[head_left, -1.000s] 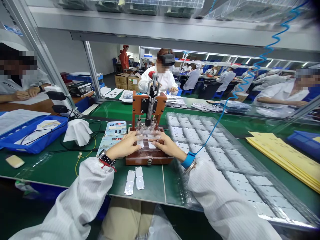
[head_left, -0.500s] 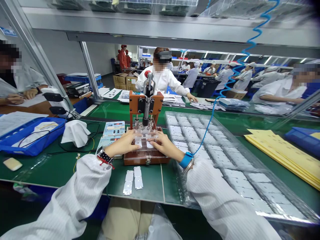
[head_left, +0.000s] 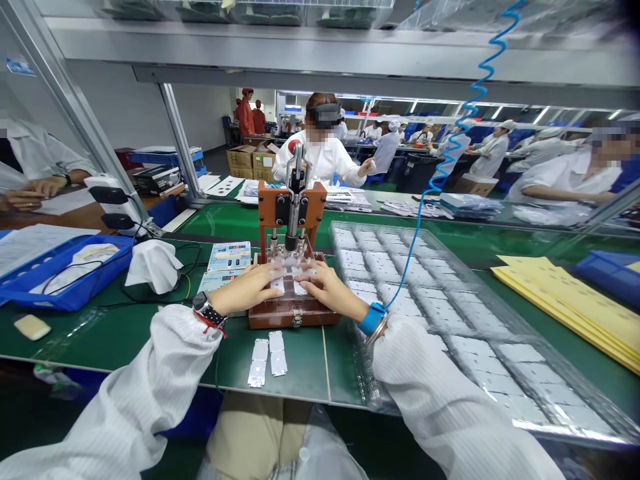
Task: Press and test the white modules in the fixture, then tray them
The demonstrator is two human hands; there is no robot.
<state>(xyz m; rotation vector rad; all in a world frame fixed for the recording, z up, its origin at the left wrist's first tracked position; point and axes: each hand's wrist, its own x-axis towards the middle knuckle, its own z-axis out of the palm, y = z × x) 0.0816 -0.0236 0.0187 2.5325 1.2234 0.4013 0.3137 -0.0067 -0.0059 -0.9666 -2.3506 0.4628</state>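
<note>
In the head view, a toggle press (head_left: pixel 292 207) with an orange frame and a brown base stands in front of me. Two small white plates (head_left: pixel 277 285) lie side by side in its fixture, partly under my fingers. My left hand (head_left: pixel 253 287) rests at the fixture's left side, fingers stretched out over the left plate. From the right, my right hand (head_left: pixel 326 287) reaches over the other plate, its fingers likewise extended. Clear parts of the fixture blur with the fingertips. Nearer to me, a pair of flat white metal plates (head_left: pixel 259 363) lies on the green table.
A clear plastic tray (head_left: pixel 361 373) of white plates fills the right side, with yellow sheets (head_left: pixel 560 307) beyond. At left are display boxes (head_left: pixel 229 257), a blue bin (head_left: pixel 75 300) and cables. A coiled blue cord (head_left: pixel 417 233) runs to my right wristband. Co-workers sit around.
My hands stay on the fixture with almost no visible movement. The view shifts slightly. Across the bench, a co-worker's hand has lifted off the table.
</note>
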